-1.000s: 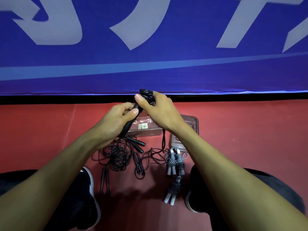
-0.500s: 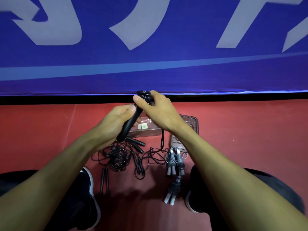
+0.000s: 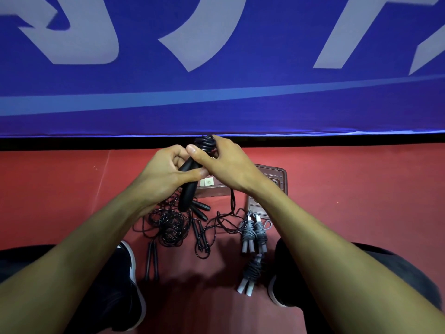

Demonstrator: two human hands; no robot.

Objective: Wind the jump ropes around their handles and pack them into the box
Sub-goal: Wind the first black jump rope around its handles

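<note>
Head view: the left hand (image 3: 161, 179) grips the black handles (image 3: 189, 186) mid-shaft, fingers curled round, likely to steady them as a spool. The right hand (image 3: 224, 165) pinches the wound cord (image 3: 206, 142) at the top end, thumb pressed on, probably holding tension; a loose strand (image 3: 232, 201) trails down to the tangled ropes (image 3: 172, 224) on the red floor (image 3: 349, 201). Grey wound ropes (image 3: 254, 233) lie just beside the box (image 3: 272, 179), which sits under the hands near the blue banner (image 3: 216, 104); open floor lies to the right.
</note>
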